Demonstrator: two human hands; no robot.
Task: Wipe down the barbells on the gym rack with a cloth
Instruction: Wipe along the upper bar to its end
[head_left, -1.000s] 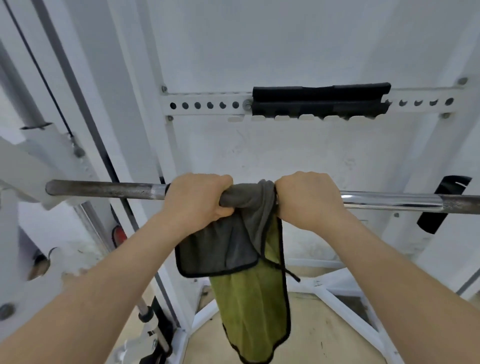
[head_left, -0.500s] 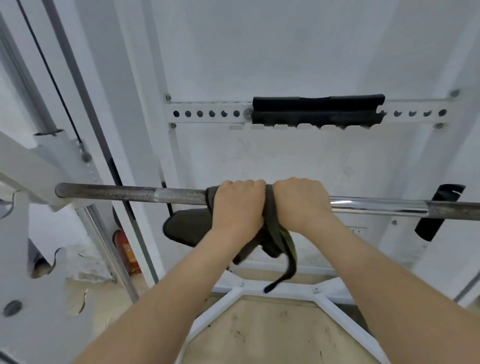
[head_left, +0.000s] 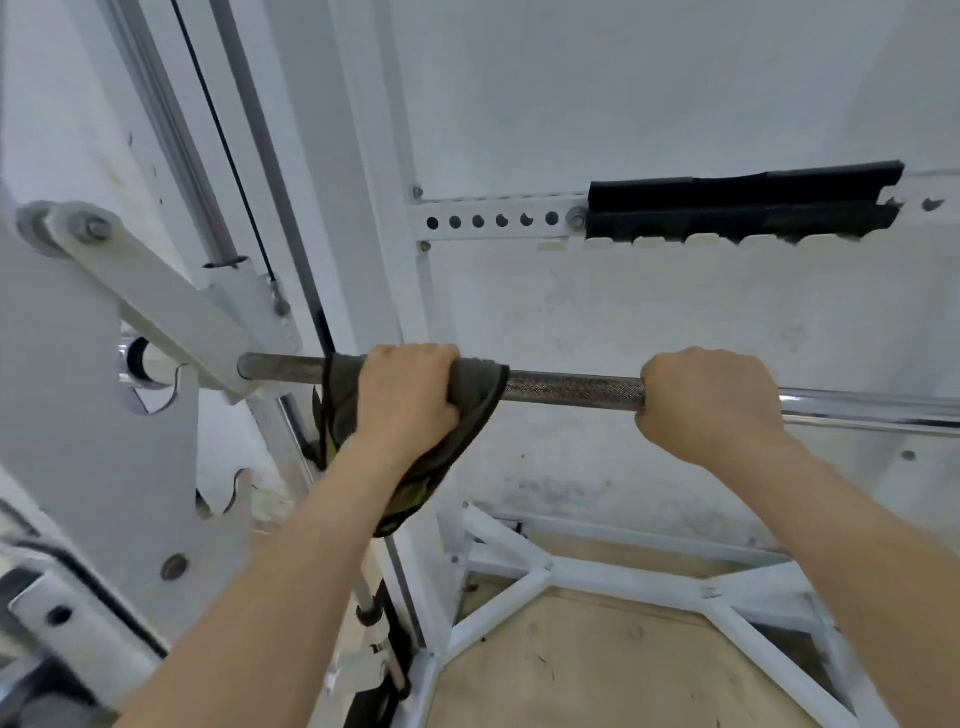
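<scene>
I am gripping the dark grey cloth with the green underside (head_left: 478, 385) in my left hand (head_left: 402, 400), fingers curling over the top and squeezing it round the long steel barbell (head_left: 571, 387), close to the bar's left end. The cloth is wrapping the bar under my palm, showing on both sides of the hand and bunching downward beside my wrist. My right hand (head_left: 711, 402) is clenching the bare bar further right, apart from the cloth, with a stretch of rough knurled steel lying between my two hands. Past my right hand the bar is looking smooth and shiny. The bar's left end is sitting against a white slanted steel arm (head_left: 171, 322) of the rack, just beside the cloth. Behind, a white perforated strip (head_left: 488, 221) on the wall is carrying a black pad (head_left: 743, 205), and a white tubular floor frame (head_left: 540, 571) is lying below. My left hand is hiding the middle of the cloth, my fingertips are sitting out of sight behind the bar, and the bar's right end is running out of view.
</scene>
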